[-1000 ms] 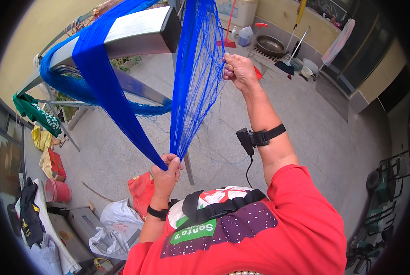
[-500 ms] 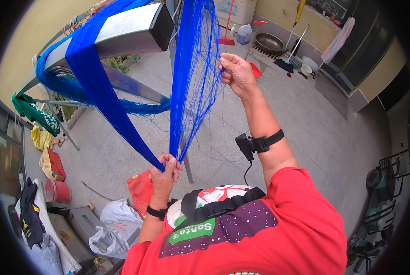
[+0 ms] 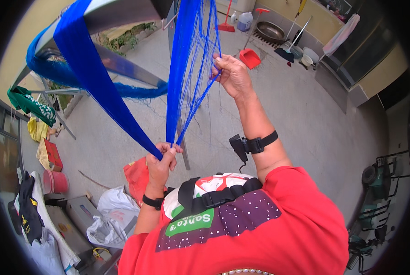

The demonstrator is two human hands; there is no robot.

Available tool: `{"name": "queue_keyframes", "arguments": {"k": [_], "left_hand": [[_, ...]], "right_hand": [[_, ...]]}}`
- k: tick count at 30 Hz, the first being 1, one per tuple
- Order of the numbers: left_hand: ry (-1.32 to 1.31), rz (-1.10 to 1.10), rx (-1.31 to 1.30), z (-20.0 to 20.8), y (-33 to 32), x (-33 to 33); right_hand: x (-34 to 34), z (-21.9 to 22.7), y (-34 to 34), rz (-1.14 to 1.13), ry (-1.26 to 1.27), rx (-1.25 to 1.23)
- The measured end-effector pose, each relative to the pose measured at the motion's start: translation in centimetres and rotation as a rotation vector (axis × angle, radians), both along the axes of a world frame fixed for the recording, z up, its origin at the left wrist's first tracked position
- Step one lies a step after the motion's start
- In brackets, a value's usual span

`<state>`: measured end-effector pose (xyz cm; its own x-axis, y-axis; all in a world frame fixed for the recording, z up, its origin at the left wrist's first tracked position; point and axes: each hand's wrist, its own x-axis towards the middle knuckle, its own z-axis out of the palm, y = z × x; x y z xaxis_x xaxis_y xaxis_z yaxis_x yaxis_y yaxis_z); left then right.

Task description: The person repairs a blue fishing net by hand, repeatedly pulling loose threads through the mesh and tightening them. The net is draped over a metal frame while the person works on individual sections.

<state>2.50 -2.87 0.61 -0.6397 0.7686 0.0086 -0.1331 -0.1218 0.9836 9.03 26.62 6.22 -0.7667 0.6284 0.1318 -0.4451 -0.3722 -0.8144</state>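
Note:
A long hank of bright blue thread (image 3: 91, 64) hangs over a metal frame (image 3: 118, 17) and runs down toward me in two bands. My left hand (image 3: 163, 161) is closed around the hank's lower end, where the bands meet. Up and to the right, my right hand (image 3: 234, 75) has its fingers bent and pinched on the outer loose strands (image 3: 204, 50), which spread away from the denser band in a thin web. Part of the pinch is hidden behind the fingers. A darker blue hank (image 3: 136, 90) loops around the frame behind.
A red dustpan (image 3: 250, 58), a red broom (image 3: 225, 26), a metal basin (image 3: 270, 32) and mops stand along the far wall. Green cloth (image 3: 30, 103) hangs at left. Bags, a pink bucket (image 3: 55, 182) and boxes lie lower left; a green wheeled cart (image 3: 375, 181) stands at right.
My right hand has come slightly left and down, its fingers shifting on the strands. The view has tilted, showing more of the red dustpan. My left hand keeps its hold on the hank.

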Motion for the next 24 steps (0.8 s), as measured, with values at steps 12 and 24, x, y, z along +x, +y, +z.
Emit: {"name": "queue_keyframes", "arguments": {"k": [12, 24], "left_hand": [[-0.069, -0.191, -0.04, 0.6, 0.4, -0.2], [-0.065, -0.138, -0.005, 0.4, 0.0, -0.2]], "right_hand": [[-0.3, -4.5, -2.8, -0.091, -0.09, 0.037], [2.4, -5.1, -3.8, -0.351, -0.308, 0.056]]}}
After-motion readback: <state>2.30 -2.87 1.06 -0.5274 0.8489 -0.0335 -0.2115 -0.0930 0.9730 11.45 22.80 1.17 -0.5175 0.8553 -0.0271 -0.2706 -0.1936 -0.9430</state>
